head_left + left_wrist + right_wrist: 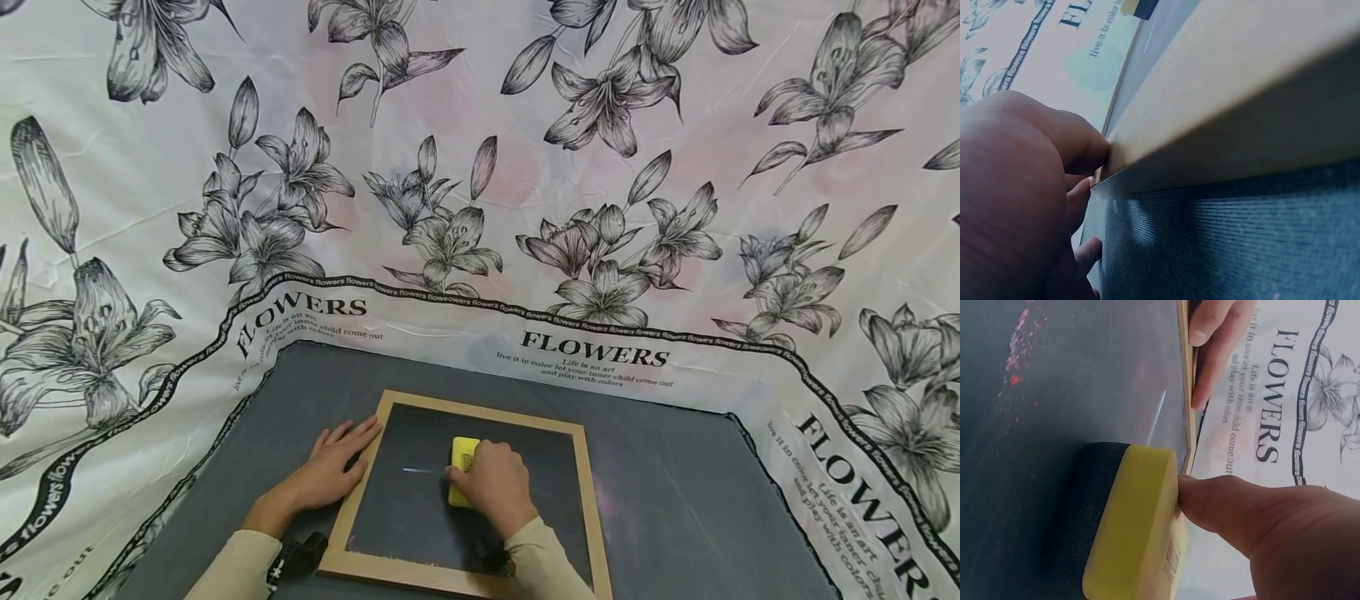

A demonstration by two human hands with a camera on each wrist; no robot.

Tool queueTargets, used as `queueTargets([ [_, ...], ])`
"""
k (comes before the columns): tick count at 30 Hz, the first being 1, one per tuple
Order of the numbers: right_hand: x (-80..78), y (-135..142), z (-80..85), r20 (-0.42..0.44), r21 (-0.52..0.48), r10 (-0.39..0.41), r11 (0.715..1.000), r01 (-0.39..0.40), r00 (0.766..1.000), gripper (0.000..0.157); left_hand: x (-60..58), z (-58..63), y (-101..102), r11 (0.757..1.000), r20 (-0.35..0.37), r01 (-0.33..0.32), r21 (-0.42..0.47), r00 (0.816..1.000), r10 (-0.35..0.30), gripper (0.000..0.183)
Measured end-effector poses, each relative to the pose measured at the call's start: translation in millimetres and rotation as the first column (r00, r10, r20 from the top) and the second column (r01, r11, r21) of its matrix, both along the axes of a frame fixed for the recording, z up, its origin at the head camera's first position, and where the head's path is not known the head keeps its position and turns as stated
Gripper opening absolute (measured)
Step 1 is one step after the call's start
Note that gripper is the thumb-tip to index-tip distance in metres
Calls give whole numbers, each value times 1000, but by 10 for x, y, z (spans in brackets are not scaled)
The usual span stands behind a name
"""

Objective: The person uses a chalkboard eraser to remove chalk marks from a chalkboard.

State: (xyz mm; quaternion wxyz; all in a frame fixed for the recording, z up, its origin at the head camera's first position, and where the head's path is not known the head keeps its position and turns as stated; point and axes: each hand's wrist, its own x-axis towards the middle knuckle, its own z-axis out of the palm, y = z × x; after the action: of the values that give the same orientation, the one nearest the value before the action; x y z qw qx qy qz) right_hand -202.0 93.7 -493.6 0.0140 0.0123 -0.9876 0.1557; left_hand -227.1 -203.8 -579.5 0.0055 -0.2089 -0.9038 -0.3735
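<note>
A small chalkboard point(408, 521) in a light wooden frame point(480, 412) lies on the dark tabletop. My right hand point(498, 487) grips a yellow eraser point(465, 450) and holds its black felt side point(1094, 500) against the board. The thumb lies along the eraser's edge in the right wrist view; the other fingers are mostly hidden there. Left of the eraser runs a short white chalk line point(420, 470). My left hand point(324, 473) rests at the frame's left side, fingers extended, touching the wooden edge point(1141, 147).
Pink and red chalk crumbs point(1016, 369) speckle the board. Around the table, a white cloth point(450, 108) printed with lilies and the word FLOWERS rises at the back and sides. The dark tabletop point(697, 500) extends to the board's right.
</note>
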Motion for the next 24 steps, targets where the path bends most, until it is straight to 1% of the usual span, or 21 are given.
queueTargets([
  [6, -1, -43, 16, 5, -17, -1, 1000, 2, 1000, 59, -7, -9, -3, 1000, -3, -1, 4, 1000, 1, 61],
  [11, -15, -69, 2, 9, -21, 8, 1000, -8, 1000, 58, -5, -10, -12, 1000, -9, 0, 4, 1000, 0, 61],
  [12, -16, -74, -2, 9, -21, 12, 1000, -12, 1000, 58, 10, 24, -10, 1000, -4, 3, 3, 1000, -3, 61],
  [14, -18, -88, -6, 6, -21, 19, 1000, -19, 1000, 57, 17, 21, -14, 1000, -30, 10, 9, 1000, -9, 60],
  [18, -22, -120, -7, 5, -23, 26, 999, -26, 1000, 57, 73, 116, 4, 999, -42, 30, 35, 999, -28, 59],
  [19, -25, -129, -7, 6, -23, 26, 999, -26, 1000, 56, 77, 114, 4, 999, -47, 32, 42, 998, -30, 59],
  [21, -32, -146, -8, 8, -25, 26, 999, -26, 1000, 56, 107, 179, 18, 998, -28, 35, 49, 999, -33, 60],
  [24, -41, -172, -7, 9, -25, 27, 999, -27, 1000, 58, 124, 228, 26, 999, -9, 31, 40, 999, -31, 60],
])
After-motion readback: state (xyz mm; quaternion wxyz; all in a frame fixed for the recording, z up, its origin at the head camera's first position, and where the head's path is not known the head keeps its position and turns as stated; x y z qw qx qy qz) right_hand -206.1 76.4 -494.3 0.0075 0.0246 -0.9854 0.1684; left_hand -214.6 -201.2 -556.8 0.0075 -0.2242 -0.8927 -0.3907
